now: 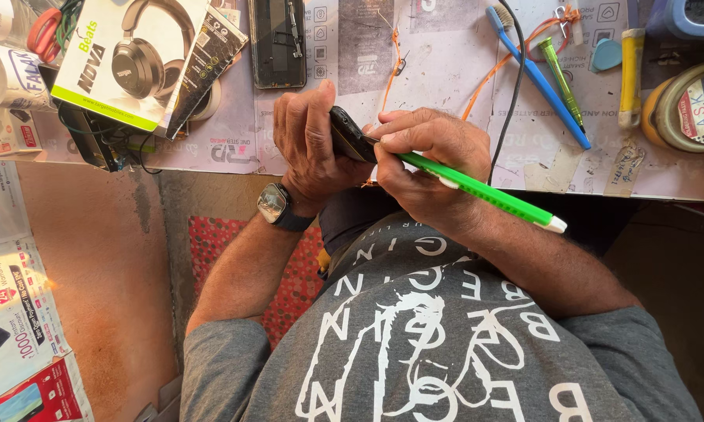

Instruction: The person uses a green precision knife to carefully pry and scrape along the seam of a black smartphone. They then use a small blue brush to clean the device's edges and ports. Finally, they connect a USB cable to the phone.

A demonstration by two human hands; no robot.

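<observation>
Two hands: left hand gripping glossy black phone, right hand slim green plastic tool.

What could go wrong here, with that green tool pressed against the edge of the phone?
The green tool in the right hand meets the dark phone at its edge; a slip could scratch the phone or jab the left hand wrapped around it. The phone is held in the air at the table's edge, so a loosened grip might drop it.
</observation>
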